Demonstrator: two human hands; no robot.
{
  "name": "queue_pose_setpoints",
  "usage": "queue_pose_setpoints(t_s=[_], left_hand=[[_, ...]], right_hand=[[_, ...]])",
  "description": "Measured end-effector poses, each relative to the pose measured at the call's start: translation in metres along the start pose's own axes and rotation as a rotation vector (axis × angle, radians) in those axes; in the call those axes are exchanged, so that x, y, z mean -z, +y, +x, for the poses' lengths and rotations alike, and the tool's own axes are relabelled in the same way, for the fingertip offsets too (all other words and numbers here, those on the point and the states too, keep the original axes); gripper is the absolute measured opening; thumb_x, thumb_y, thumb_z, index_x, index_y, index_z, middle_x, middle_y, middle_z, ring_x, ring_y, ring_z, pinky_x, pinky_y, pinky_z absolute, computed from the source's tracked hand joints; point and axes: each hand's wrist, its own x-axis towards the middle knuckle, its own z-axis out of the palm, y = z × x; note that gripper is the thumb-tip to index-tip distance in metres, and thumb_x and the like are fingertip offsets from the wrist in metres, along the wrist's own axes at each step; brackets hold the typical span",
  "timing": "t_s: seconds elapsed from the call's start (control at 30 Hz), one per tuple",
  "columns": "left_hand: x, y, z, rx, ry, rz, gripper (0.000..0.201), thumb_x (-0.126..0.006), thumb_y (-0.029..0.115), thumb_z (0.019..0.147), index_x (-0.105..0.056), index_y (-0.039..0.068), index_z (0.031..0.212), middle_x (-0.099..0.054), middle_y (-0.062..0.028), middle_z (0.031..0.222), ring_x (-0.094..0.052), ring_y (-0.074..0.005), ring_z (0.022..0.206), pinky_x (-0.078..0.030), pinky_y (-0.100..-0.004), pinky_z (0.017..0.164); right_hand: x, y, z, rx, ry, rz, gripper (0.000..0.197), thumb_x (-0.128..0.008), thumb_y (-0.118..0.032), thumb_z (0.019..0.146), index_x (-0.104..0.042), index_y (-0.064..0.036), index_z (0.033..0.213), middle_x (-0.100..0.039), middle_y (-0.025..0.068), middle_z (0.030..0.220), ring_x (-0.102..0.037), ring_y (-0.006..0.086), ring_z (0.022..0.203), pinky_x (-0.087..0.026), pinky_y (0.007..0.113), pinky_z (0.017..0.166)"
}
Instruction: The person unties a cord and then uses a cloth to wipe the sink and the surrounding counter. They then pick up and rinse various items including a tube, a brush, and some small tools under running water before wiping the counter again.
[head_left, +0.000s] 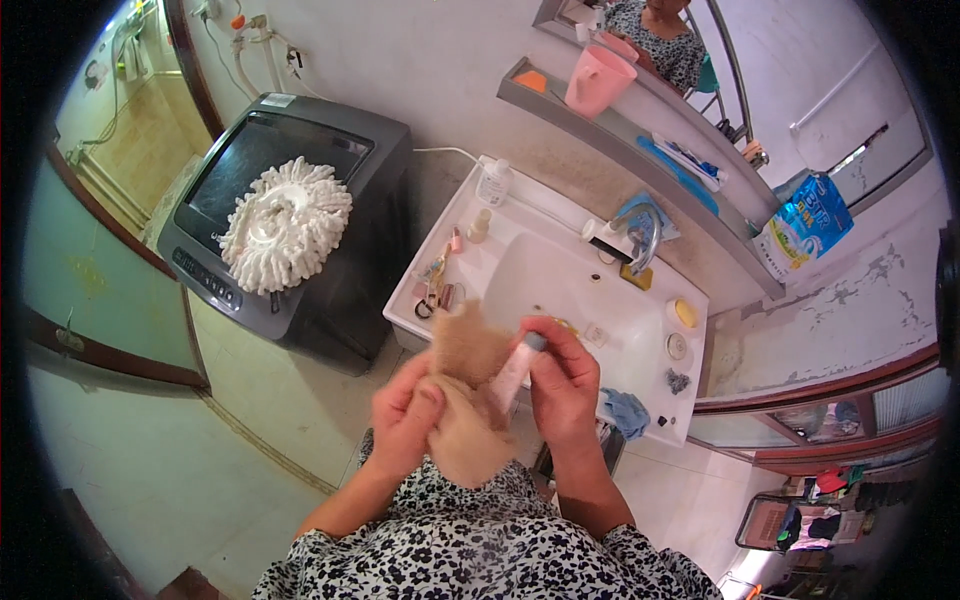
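In front of my body, my left hand [405, 412] has its thumb and fingers closed on a tan cloth [470, 440]. The fabric spreads upward and hangs down between my hands, slightly blurred. My right hand [562, 385] grips a small pale pinkish tube [511, 375] with a grey cap, tilted with the cap toward the upper right. The tube's lower end lies against the cloth, and part of it is hidden there. Just beyond both hands is a white washbasin [520, 205], its near edge partly covered by them.
A dark washing machine [365, 290] at the left carries a white mop head [318, 215]. Around the basin are a faucet [655, 238], yellow soap [685, 313], a blue cloth [627, 412] and small bottles. Above it, a shelf [635, 155] holds a pink cup [600, 85].
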Motion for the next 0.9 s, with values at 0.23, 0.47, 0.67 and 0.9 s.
queue_pose_setpoints(t_s=[0.23, 0.47, 0.67, 0.9], left_hand=[[-0.017, -0.004, 0.022, -0.475, -0.179, 0.819, 0.066, -0.067, 0.015, 0.076, -0.033, -0.004, 0.128, -0.047, -0.0218, 0.115, -0.048, -0.0352, 0.103, -0.039, -0.0357, 0.089], [-0.001, -0.018, 0.032, -0.491, 0.107, 0.957, 0.022, -0.060, 0.012, 0.082, -0.055, 0.001, 0.101, -0.061, -0.0143, 0.082, -0.062, -0.0280, 0.073, -0.048, -0.0324, 0.063], [0.007, -0.025, 0.036, -0.132, 0.236, 0.453, 0.023, -0.046, 0.019, 0.093, -0.055, -0.002, 0.093, -0.061, -0.0055, 0.076, -0.058, -0.0151, 0.066, -0.046, -0.0270, 0.059], [-0.017, -0.032, 0.020, -0.099, -0.066, 0.167, 0.042, -0.051, 0.016, 0.089, -0.042, -0.002, 0.127, -0.052, -0.0068, 0.116, -0.045, -0.0121, 0.107, -0.035, -0.0258, 0.093]], right_hand=[[-0.013, 0.016, -0.005, -0.113, 0.098, -0.457, 0.021, -0.058, -0.005, 0.084, -0.055, 0.0019, 0.104, -0.057, 0.0029, 0.093, -0.053, 0.0091, 0.083, -0.043, 0.022, 0.075], [-0.015, 0.030, -0.022, -0.266, 0.074, -0.366, 0.028, -0.050, -0.007, 0.089, -0.052, 0.0015, 0.115, -0.056, 0.0070, 0.108, -0.052, 0.0113, 0.096, -0.041, 0.024, 0.084], [-0.009, 0.031, -0.022, -0.316, 0.117, -0.020, 0.037, -0.046, -0.005, 0.090, -0.042, 0.0012, 0.125, -0.053, 0.0111, 0.115, -0.051, 0.0165, 0.104, -0.041, 0.028, 0.091], [0.002, 0.036, -0.018, -0.101, 0.249, -0.366, 0.025, -0.056, -0.006, 0.084, -0.049, -0.0013, 0.108, -0.055, 0.0086, 0.105, -0.055, 0.0150, 0.097, -0.045, 0.026, 0.082]])
